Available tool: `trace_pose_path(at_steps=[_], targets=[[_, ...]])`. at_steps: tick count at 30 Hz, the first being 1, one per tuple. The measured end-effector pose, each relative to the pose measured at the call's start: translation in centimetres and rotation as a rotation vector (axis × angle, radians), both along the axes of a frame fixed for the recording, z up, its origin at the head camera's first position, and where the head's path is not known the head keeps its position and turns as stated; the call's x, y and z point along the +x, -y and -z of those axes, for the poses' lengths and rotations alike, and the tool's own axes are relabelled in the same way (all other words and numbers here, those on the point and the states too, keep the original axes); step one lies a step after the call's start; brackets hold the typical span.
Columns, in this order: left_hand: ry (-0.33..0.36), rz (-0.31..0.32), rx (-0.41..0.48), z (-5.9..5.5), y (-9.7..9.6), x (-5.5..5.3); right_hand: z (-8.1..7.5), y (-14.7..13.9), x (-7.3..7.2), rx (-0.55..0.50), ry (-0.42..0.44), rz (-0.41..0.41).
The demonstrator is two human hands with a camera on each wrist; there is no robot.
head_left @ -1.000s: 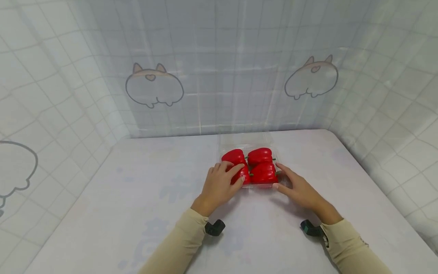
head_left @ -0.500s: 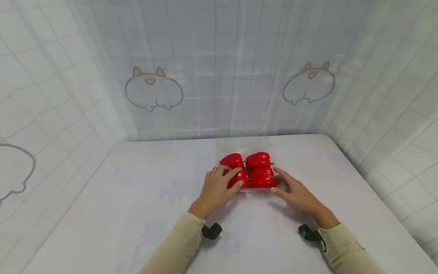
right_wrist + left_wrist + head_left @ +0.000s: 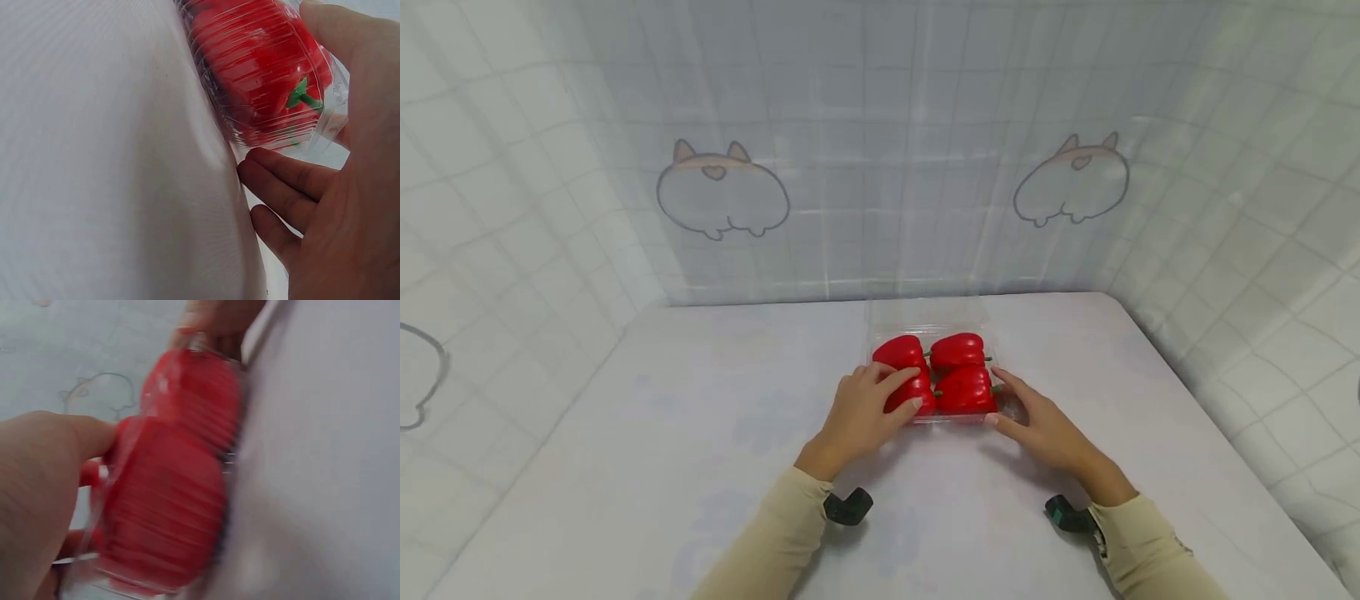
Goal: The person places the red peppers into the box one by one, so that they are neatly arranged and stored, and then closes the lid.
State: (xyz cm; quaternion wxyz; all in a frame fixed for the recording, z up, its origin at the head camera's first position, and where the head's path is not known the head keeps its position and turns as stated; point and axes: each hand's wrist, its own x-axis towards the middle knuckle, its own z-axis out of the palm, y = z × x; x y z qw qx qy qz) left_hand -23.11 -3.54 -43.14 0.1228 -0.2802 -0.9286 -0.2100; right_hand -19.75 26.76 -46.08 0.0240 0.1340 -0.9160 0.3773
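Several glossy red bell peppers with green stems lie in two rows in a clear plastic box. My left hand is over the front left pepper, its thumb at the near side and its bent fingers across the top. In the left wrist view the thumb meets red at the box's upper edge. At the box's right end is my right hand, thumb on the front corner and forefinger at the side. The right wrist view has that thumb on the rim and the other fingers low beside the wall.
The box's clear lid lies folded back behind it. A pale table carries the box. Tiled sheeting with cartoon drawings rises at the back and both sides. A dark wrist device sits under each cuff.
The whole head view has shifted slightly. Both hands keep nearly the same places on the pepper and the box, and the peppers lie as before.
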Motion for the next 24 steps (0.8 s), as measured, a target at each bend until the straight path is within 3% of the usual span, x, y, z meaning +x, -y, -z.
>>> trace_pose_path(at_steps=[9,13,17,20,24], targets=[[0.164,0.040,-0.008,-2.1,0.3,-1.0,0.0,0.0,0.1,0.006,-0.008,0.000],[0.234,0.023,0.164,-2.7,0.8,-2.4,0.0,-0.1,-0.1,0.011,-0.013,-0.002],[0.235,-0.009,0.329,-2.6,1.9,-4.2,0.2,-0.1,0.0,0.014,-0.014,-0.004],[0.219,-0.055,0.370,-2.2,3.0,-5.5,0.3,0.0,0.1,0.013,-0.014,-0.004],[0.276,-0.108,0.424,-2.0,4.0,-7.2,0.3,0.0,0.2,0.017,-0.015,0.001]])
